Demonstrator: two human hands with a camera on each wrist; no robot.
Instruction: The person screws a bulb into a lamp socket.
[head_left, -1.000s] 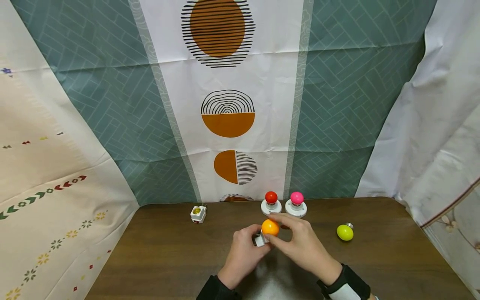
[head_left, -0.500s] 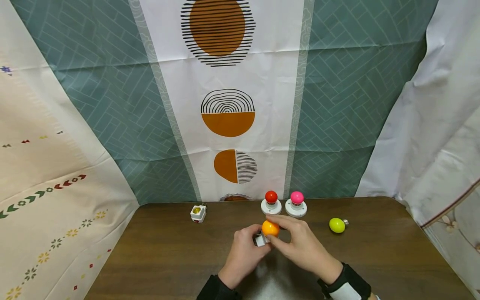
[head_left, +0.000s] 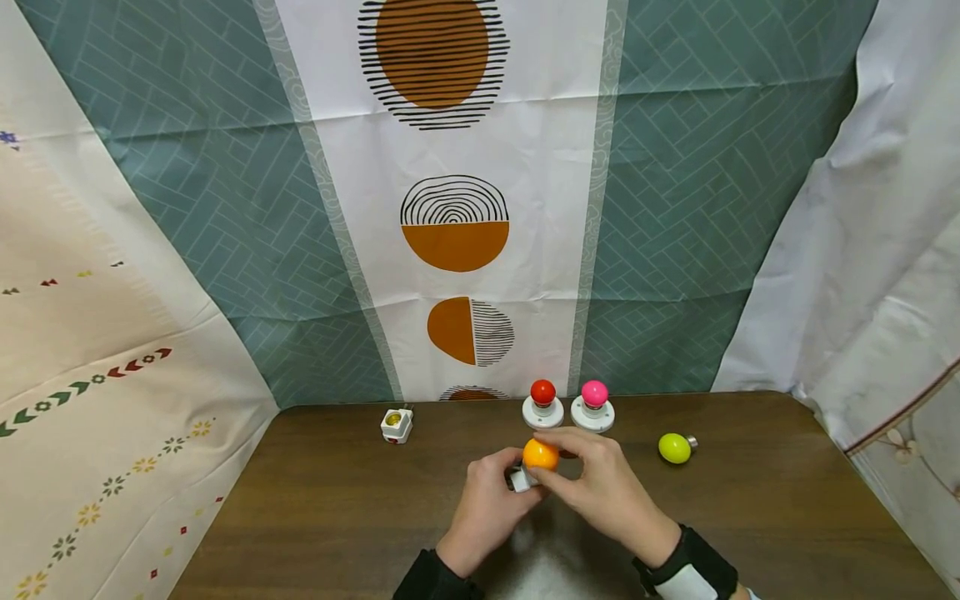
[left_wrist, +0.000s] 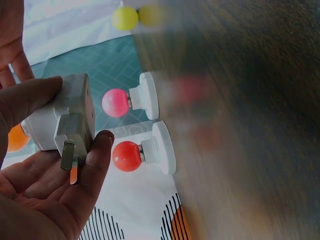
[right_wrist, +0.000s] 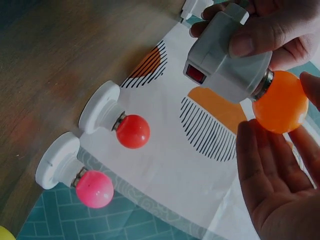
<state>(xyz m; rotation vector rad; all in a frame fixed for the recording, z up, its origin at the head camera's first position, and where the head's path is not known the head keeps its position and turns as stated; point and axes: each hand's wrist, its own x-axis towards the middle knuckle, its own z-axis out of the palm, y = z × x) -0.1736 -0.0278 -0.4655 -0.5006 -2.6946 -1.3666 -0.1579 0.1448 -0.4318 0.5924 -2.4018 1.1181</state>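
Note:
My left hand (head_left: 491,504) grips a white plug-in bulb socket (right_wrist: 225,55), which has a red switch and two flat metal prongs. An orange light bulb (right_wrist: 281,102) sits with its metal base in the socket's mouth. The fingertips and thumb of my right hand (head_left: 603,483) pinch this bulb by its globe. Both hands are close together over the front middle of the table. Just beyond them stand a red bulb (head_left: 542,392) and a pink bulb (head_left: 594,395), each upright in a round white lamp holder.
On the brown wooden table (head_left: 322,517), another white plug-in socket (head_left: 396,426) with a bare brass mouth stands at the back left. A yellow-green bulb (head_left: 674,448) lies on its side at the right. Patterned cloth (head_left: 675,208) hangs behind the table's back edge.
The yellow-green bulb has rolled a little to the left, its metal base now pointing right. Both hands stay in nearly the same place on the socket and orange bulb.

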